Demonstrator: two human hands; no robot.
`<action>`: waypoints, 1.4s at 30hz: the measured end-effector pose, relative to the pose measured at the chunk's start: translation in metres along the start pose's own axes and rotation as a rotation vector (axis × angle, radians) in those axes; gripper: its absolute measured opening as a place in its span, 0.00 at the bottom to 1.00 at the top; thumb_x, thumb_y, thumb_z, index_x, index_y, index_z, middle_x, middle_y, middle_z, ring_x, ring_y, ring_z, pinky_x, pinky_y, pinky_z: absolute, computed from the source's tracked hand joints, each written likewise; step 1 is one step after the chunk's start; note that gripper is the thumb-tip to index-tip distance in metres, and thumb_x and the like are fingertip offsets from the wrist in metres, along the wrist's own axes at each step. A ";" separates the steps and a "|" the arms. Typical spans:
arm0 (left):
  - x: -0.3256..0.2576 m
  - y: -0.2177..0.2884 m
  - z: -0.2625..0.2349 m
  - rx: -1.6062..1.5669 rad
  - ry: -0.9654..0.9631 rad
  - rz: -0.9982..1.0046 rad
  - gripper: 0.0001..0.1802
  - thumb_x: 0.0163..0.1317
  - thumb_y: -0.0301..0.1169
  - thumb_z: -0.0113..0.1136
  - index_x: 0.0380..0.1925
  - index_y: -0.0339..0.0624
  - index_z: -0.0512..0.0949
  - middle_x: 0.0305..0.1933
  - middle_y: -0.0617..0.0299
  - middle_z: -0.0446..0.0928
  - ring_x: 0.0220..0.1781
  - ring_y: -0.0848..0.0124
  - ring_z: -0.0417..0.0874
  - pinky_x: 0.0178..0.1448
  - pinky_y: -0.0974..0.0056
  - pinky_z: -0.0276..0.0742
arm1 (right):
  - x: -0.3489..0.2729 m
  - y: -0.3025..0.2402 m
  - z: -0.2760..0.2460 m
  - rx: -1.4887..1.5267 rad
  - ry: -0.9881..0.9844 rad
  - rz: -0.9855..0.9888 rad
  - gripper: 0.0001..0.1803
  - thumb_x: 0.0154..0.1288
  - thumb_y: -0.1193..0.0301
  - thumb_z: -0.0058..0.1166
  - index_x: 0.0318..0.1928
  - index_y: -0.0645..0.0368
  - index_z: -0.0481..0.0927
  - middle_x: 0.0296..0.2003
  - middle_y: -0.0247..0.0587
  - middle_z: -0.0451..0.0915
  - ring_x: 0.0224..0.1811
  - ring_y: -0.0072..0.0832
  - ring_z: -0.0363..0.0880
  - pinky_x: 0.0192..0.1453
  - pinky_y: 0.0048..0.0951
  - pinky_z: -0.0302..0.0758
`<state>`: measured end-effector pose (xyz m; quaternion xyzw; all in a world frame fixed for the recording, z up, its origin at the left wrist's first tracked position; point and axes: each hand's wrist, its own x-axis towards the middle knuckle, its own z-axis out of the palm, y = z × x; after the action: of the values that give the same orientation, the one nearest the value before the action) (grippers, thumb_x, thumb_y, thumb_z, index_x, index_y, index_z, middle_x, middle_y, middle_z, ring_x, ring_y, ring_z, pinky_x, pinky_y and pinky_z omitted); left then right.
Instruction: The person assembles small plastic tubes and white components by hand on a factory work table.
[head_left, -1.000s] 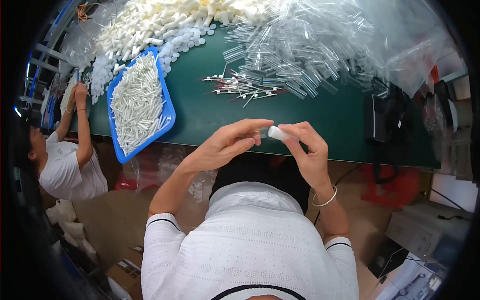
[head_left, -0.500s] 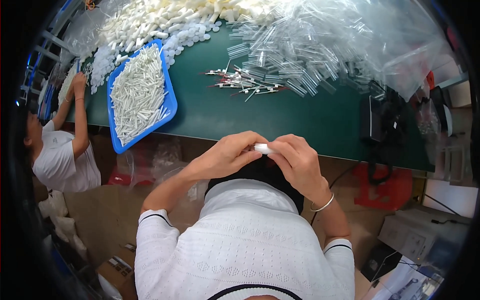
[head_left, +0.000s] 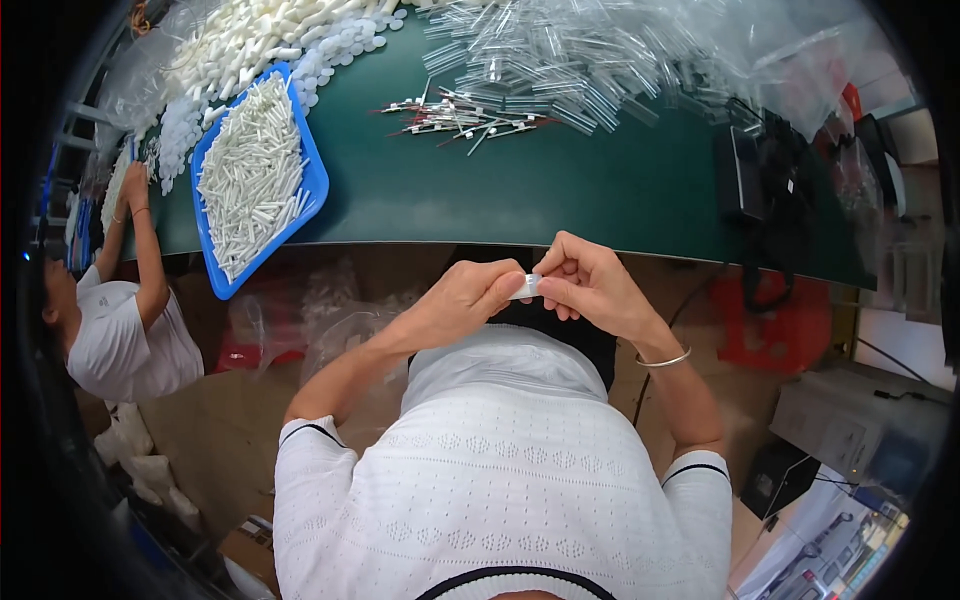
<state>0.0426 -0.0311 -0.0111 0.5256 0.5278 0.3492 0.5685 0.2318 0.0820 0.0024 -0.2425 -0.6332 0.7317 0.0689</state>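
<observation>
Just off the table's near edge, my two hands meet in front of my body around a short white cylindrical piece. My left hand is closed on its left end, the thumb lying along it. My right hand pinches the right end between thumb and fingers, the other fingers curled under. Most of the piece is covered by fingertips, so I cannot make out its exact kind. Beyond the hands, on the green table, lies a small pile of thin white sticks with red wires.
A blue tray full of white rods overhangs the table edge at left. White foam-like cylinders, translucent discs and clear tubes heap behind. A black box stands right. At far left a co-worker reaches over the table.
The view has shifted a little, so the table things sit higher and further left. My right hand has turned and regripped the white piece, its fingers now more curled. My left hand keeps hold.
</observation>
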 end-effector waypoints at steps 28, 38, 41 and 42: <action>0.064 -0.021 0.050 -0.897 0.106 -0.319 0.16 0.71 0.37 0.54 0.50 0.38 0.78 0.49 0.57 0.80 0.50 0.72 0.80 0.54 0.65 0.77 | -0.016 0.062 0.039 1.294 0.340 0.155 0.19 0.78 0.52 0.34 0.38 0.54 0.68 0.21 0.24 0.59 0.18 0.14 0.50 0.20 0.18 0.50; 0.059 -0.022 0.047 -0.990 0.183 -0.349 0.12 0.72 0.33 0.52 0.46 0.35 0.77 0.46 0.56 0.80 0.47 0.71 0.80 0.56 0.62 0.75 | -0.021 0.064 0.035 1.117 0.294 0.141 0.20 0.78 0.53 0.34 0.39 0.55 0.68 0.21 0.25 0.59 0.18 0.12 0.51 0.18 0.17 0.51; 0.058 -0.027 0.040 -0.956 0.125 -0.335 0.14 0.70 0.35 0.55 0.46 0.37 0.78 0.51 0.56 0.80 0.50 0.70 0.80 0.59 0.61 0.74 | -0.022 0.063 0.028 1.203 0.238 0.217 0.20 0.79 0.53 0.33 0.39 0.56 0.68 0.21 0.25 0.59 0.18 0.12 0.50 0.18 0.16 0.50; 0.058 -0.030 0.041 -0.961 0.127 -0.333 0.14 0.70 0.35 0.55 0.46 0.37 0.78 0.51 0.56 0.80 0.50 0.70 0.80 0.59 0.61 0.74 | -0.021 0.065 0.028 1.169 0.235 0.202 0.20 0.78 0.53 0.33 0.39 0.56 0.68 0.21 0.25 0.59 0.18 0.12 0.50 0.18 0.16 0.49</action>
<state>0.0887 0.0087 -0.0584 0.0913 0.4179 0.4885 0.7605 0.2511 0.0357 -0.0520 -0.3028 -0.0883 0.9297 0.1904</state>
